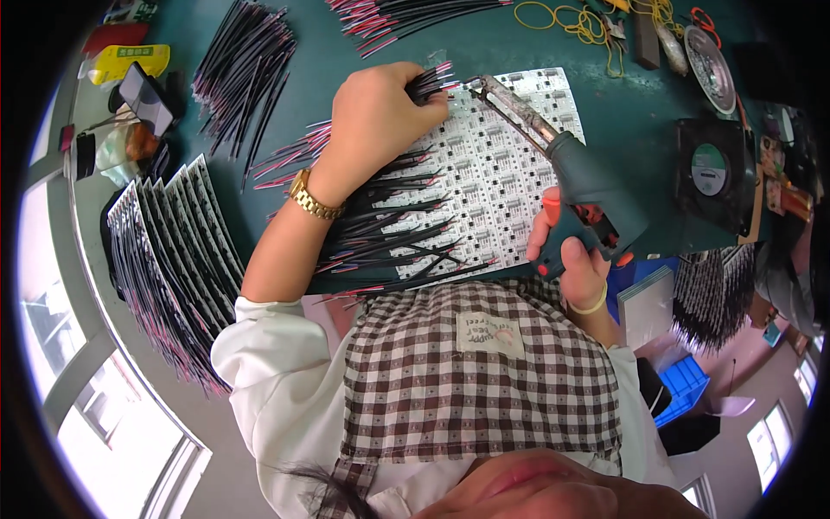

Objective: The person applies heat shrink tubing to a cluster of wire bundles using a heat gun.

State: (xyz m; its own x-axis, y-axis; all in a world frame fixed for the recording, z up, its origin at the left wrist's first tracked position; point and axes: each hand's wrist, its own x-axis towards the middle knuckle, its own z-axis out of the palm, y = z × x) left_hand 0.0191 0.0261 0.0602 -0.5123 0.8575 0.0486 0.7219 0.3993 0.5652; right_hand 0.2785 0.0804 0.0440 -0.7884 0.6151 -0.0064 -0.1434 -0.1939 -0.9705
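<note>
My left hand (372,121), with a gold watch at the wrist, is closed around a bundle of black wires (430,82). Their red and white tips stick out over the far edge of a white circuit board panel (510,182). My right hand (577,264) grips the handle of a dark green soldering gun (596,177) with orange parts. Its metal nozzle reaches over the panel, with the tip just right of the wire ends; whether they touch I cannot tell. Rows of black wires (398,221) lie across the panel's left side, below my left forearm and hand.
Loose wire bundles (242,73) lie at the far left and far middle of the green table (640,112). Wired panels (173,251) stand at the left, near a phone (145,97). A black fan (713,173), metal dish (709,69) and yellow cord (566,24) are at right.
</note>
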